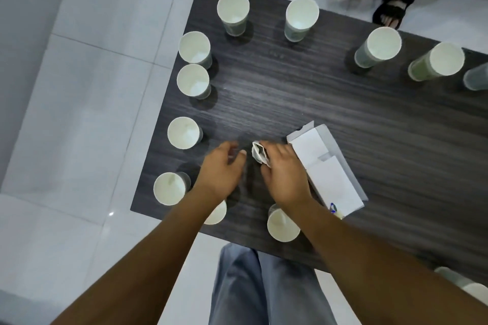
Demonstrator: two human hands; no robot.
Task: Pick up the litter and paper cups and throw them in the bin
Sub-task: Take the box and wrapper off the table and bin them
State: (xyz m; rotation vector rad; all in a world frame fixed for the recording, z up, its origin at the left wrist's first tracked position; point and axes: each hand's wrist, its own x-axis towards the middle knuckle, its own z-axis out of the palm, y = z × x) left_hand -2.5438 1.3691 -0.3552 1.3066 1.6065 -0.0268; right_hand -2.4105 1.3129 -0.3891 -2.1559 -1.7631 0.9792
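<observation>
Several white paper cups stand upright around the rim of a dark wood-grain table (330, 103), among them one at the far left (233, 9) and one by the near edge (283, 223). My right hand (286, 174) grips a crumpled white and dark scrap of litter (257, 153) just above the table's near middle. My left hand (223, 166) hovers a little to the left of that scrap with loosely curled fingers; whether it holds anything is unclear. No bin is in view.
An opened white cardboard box (327, 166) lies just right of my right hand, a small blue-marked item (333, 208) at its near end. A person's sandalled feet (390, 5) rest on the pale tiled floor (87, 103) beyond the table. My grey trousers (264, 290) show below.
</observation>
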